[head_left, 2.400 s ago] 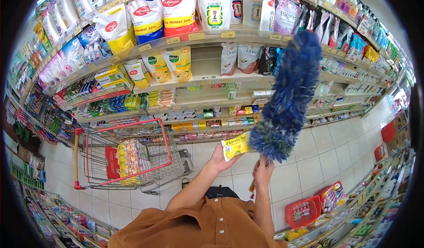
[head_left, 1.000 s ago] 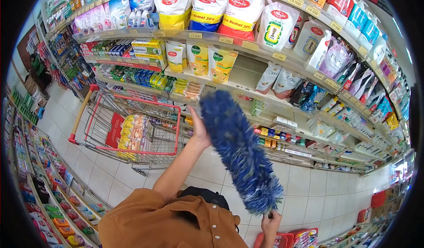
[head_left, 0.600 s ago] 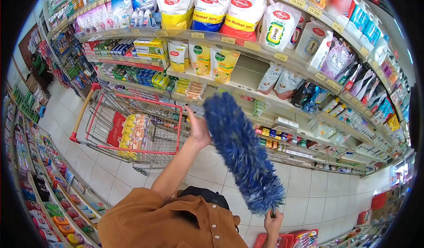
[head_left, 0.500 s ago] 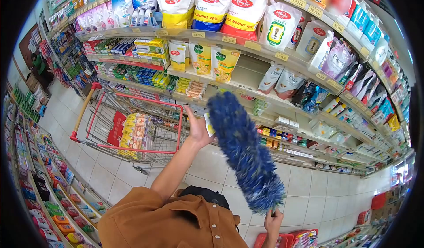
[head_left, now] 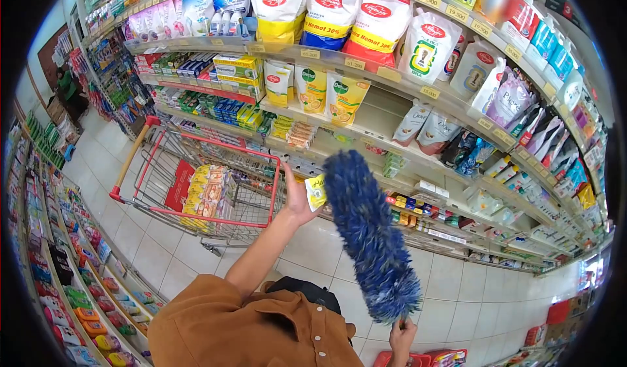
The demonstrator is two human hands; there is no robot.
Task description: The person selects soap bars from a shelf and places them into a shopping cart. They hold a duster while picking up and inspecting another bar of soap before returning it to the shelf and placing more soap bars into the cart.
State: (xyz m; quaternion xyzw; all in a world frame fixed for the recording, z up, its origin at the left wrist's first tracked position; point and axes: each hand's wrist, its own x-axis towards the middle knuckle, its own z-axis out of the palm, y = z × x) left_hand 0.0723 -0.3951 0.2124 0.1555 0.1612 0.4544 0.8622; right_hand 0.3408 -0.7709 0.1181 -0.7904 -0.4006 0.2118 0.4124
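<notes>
My right hand (head_left: 402, 336) is closed round the base of a fluffy blue feather duster (head_left: 373, 239), low in the head view. The duster's head slants up and to the left, in front of the shelves. My left hand (head_left: 297, 194) grips a small yellow and white packet (head_left: 316, 193) with part of a printed label showing. That packet sits beside the duster's upper end, overlapping its edge in this view. Some of the left fingers are hidden behind the packet, and the thumb points up.
A shopping cart (head_left: 196, 218) with red trim stands to the left, holding yellow and orange packs (head_left: 208, 190). Ahead run curved shelves (head_left: 366, 71) of refill pouches and boxes. More stocked shelves (head_left: 85, 288) line the left side. Red baskets (head_left: 418, 359) lie at the bottom right on the tiled floor.
The packet in my left hand has turned, so more of its printed face shows. The duster's upper end has dropped a little and shifted right. The whole view has shifted slightly.
</notes>
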